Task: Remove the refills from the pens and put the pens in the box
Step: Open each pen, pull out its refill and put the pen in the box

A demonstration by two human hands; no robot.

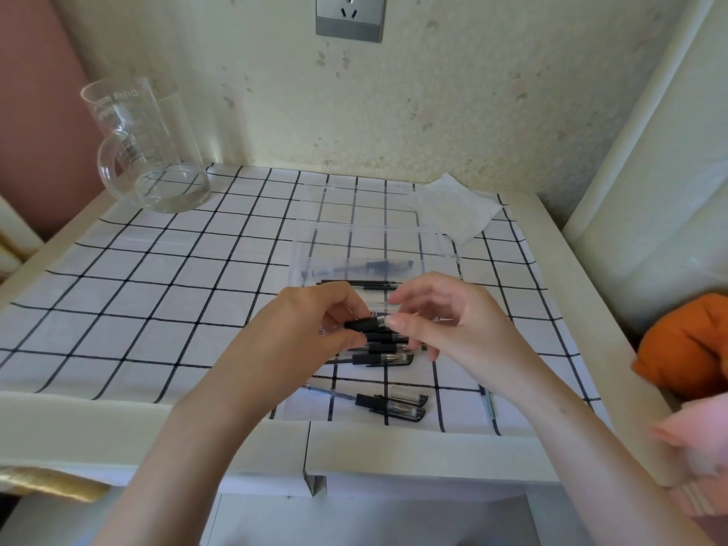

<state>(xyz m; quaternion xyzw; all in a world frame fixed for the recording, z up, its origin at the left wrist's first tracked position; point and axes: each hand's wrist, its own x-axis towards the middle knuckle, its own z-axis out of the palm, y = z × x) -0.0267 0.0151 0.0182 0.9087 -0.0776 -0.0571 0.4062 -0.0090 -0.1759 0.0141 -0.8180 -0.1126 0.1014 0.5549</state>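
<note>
My left hand (311, 325) grips a clear pen with a black grip (366, 324) above the checked cloth. My right hand (445, 317) pinches the same pen at its other end with thumb and forefinger. Under the hands lie more black-gripped pens (378, 358) in a loose pile. Two further pens (394, 405) lie nearer the table's front edge. Behind the hands stands a clear plastic box (374, 246) with a pen and thin black refills (358, 284) showing inside or right beside it; I cannot tell which.
A glass measuring jug (145, 147) stands at the back left. A folded white tissue (453, 210) lies at the back right. A thin greenish refill (490, 407) lies at the front right. An orange cloth (685, 348) sits off the right edge.
</note>
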